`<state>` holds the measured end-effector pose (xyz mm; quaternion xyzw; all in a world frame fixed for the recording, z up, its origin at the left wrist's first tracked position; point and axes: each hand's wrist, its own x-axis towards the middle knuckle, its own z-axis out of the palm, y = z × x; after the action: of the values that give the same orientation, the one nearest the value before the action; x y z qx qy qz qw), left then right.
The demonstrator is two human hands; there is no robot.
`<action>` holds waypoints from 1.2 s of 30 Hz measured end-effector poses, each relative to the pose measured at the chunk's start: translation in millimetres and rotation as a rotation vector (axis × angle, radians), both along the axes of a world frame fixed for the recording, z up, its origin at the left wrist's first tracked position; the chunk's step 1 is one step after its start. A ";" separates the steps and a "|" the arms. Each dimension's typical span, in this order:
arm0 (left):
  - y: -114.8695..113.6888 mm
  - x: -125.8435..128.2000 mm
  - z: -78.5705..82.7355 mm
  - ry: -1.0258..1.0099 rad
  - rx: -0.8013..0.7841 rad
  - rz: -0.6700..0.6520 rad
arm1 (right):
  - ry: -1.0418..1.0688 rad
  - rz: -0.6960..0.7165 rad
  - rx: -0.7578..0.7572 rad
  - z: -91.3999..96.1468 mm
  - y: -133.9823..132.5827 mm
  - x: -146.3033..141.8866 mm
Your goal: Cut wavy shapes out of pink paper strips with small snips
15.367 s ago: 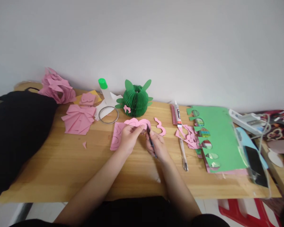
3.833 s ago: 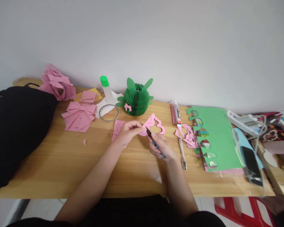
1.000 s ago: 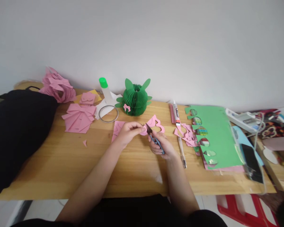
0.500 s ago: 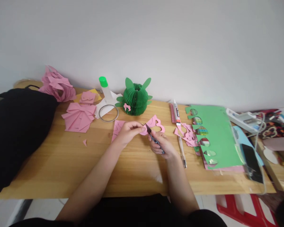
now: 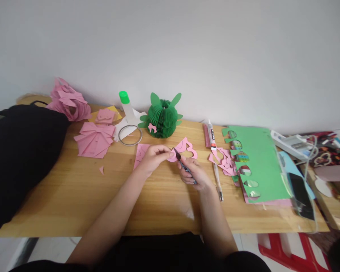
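My left hand [image 5: 152,158] pinches a piece of pink paper [image 5: 184,148] with curved cut-outs, held just above the wooden table [image 5: 73,196]. My right hand [image 5: 195,174] is closed around small dark scissors [image 5: 181,163], whose blades touch the pink paper's left edge next to my left fingertips. A flat pink sheet [image 5: 141,154] lies on the table under my left hand.
Behind my hands stand a green honeycomb paper ball [image 5: 162,117], a green-capped glue bottle [image 5: 126,105] and a tape ring [image 5: 130,135]. Pink folded papers [image 5: 94,138] lie left, near a black bag [image 5: 17,151]. Right: glue tube [image 5: 212,136], pen [image 5: 218,181], pink scraps [image 5: 226,161], green sheets [image 5: 257,162].
Over the longer span the pink paper has been turned and cut further, its cut-outs now pointing right. In the last second the scissors blades shifted only slightly.
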<state>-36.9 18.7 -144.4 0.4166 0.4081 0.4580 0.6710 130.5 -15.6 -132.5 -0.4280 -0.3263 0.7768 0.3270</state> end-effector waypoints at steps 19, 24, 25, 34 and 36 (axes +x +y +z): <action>0.0 -0.1 -1.6 0.008 -0.005 -0.013 | -0.014 -0.003 0.003 0.7 0.4 -0.1; 0.3 0.1 -2.0 0.010 -0.007 -0.005 | -0.022 0.002 0.002 0.5 0.1 0.9; 0.3 0.0 -2.2 0.010 -0.006 -0.005 | -0.024 0.003 0.002 0.4 0.0 1.0; 0.0 0.1 -2.3 0.006 -0.002 -0.014 | -0.043 0.005 -0.003 1.5 0.3 1.6; 0.5 0.5 -2.2 0.004 -0.003 -0.014 | -0.047 0.008 -0.005 2.1 0.3 2.2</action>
<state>-36.4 19.3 -146.6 0.4193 0.4070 0.4521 0.6739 132.7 -15.2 -130.3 -0.4458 -0.3335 0.7686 0.3149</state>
